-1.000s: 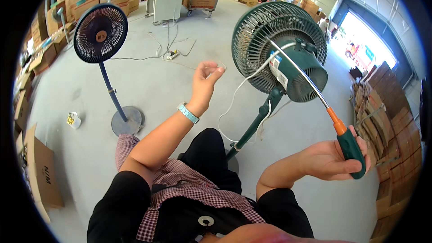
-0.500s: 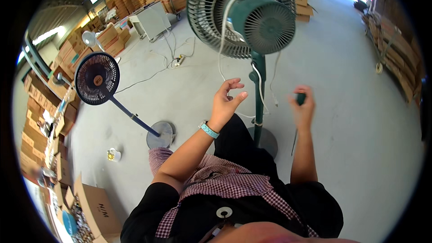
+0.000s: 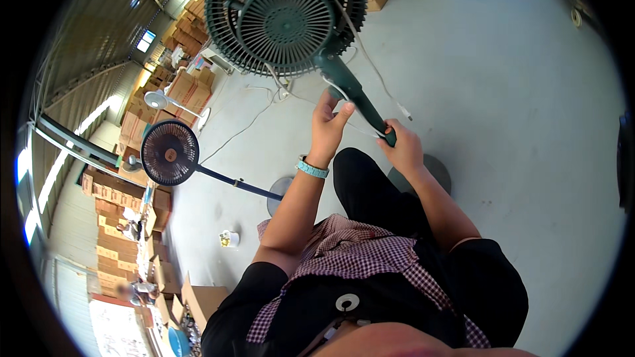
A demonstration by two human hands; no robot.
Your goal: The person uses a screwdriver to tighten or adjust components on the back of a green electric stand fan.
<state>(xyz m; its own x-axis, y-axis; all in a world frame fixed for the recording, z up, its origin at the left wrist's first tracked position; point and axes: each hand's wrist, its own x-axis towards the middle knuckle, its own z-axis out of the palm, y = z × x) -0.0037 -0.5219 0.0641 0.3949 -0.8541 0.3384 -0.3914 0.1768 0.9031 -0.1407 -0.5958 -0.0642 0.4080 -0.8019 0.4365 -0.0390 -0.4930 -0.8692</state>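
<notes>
Dark green plastic fills the top of the head view: a pedestal fan (image 3: 286,23), its slotted motor housing turned toward the person, its pole (image 3: 346,80) slanting down to the right above a round base (image 3: 440,173) on the grey floor (image 3: 516,158). From where I'm standing it looks top-heavy; I'd guess the motor end carries much of the weight, with the base as ballast below. The pole should be stiff, smooth and perhaps a little slick to bare fingers. The slatted cage (image 3: 221,39) strikes me as the fragile part, apt to bend or crack if squeezed, so I'd take hold of the pole, one hand just under the head and one lower down.

Both hands are about there. The left hand (image 3: 328,124), below which sits a pale blue watch (image 3: 311,169), is at the upper pole, fingers bent in behind and thumb out in front; I can't tell whether it grips the pole or the white cord (image 3: 338,89) beside it. The right hand (image 3: 406,150) is lower, fingers curled in at a dark green piece in line with the pole; whether that's the pole itself or something held against it, I can't make out. A pale cable (image 3: 378,73) dangles nearby, its plug (image 3: 408,117) just above the right hand: soft, light, easily snagged.
</notes>
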